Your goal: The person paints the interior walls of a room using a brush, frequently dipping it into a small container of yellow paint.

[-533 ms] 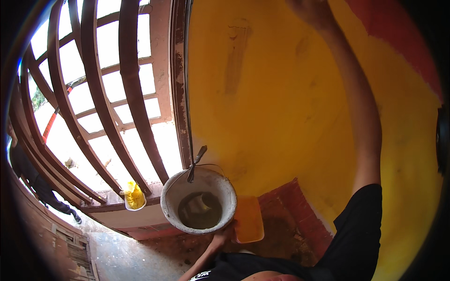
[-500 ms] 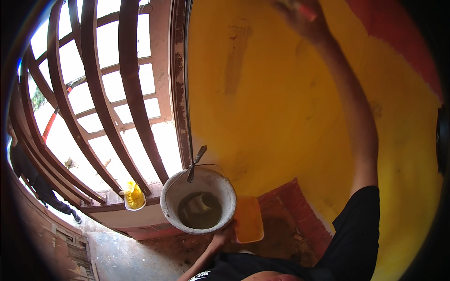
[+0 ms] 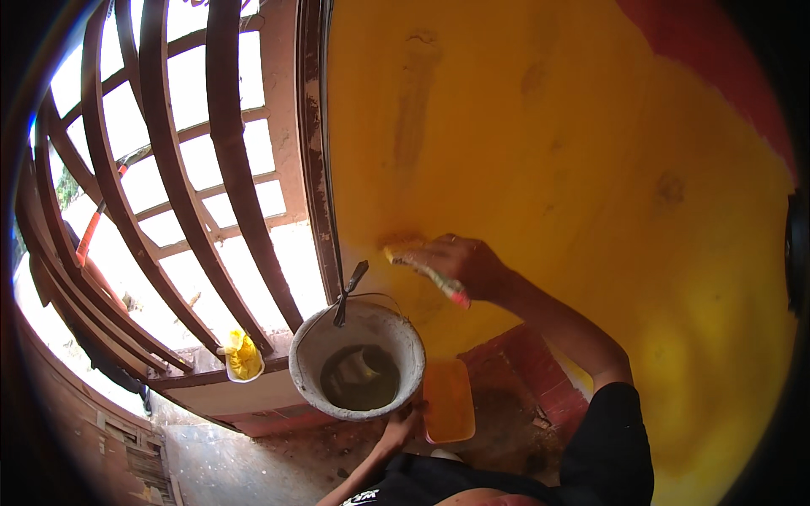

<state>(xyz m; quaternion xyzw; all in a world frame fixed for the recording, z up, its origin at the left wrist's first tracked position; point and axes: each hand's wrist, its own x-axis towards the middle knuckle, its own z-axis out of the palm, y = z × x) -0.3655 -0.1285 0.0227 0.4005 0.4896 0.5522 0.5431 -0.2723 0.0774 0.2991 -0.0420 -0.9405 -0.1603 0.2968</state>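
Note:
A paintbrush (image 3: 440, 281) with yellowed bristles and a red handle end is gripped in my right hand (image 3: 451, 260), its bristles at the yellow wall (image 3: 591, 169) above and right of a grey bucket (image 3: 308, 367). The bucket hangs from a dark tie by the window frame and holds murky liquid. My left hand (image 3: 403, 419), partly hidden below the bucket, is closed on the left edge of an orange plastic container (image 3: 449, 401).
Curved brown window bars (image 3: 169, 169) fill the left, with a small yellow-stained container (image 3: 244, 361) on the sill. Beyond the bars are an orange-handled tool (image 3: 89, 232) and part of a person in dark clothing (image 3: 118, 371). A red band (image 3: 540, 379) runs low along the wall.
My right hand has come down and left from high on the wall to just above the bucket, bringing the brush into clear view. The person outside has shifted slightly.

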